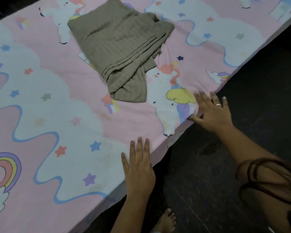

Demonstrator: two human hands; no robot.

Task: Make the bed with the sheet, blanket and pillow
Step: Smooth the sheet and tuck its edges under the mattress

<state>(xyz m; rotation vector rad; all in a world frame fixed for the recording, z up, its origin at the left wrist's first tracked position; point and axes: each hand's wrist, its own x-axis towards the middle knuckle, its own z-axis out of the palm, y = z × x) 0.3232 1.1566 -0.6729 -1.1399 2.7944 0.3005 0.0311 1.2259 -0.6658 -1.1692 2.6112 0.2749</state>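
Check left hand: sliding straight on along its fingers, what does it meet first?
Probably the near corner of the folded brown blanket. The left hand lies flat on the sheet, fingers pointing toward that corner; only bare sheet shows in between.

Folded blanket (119, 52) lies on sheet (40, 115) (bed's middle).

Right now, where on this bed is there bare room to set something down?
Widest bare sheet lies left of the blanket, down to the rainbow. A smaller patch lies right of the blanket, up to the bed edge. Crowded: the near edge, where the left hand and right hand rest on the sheet.
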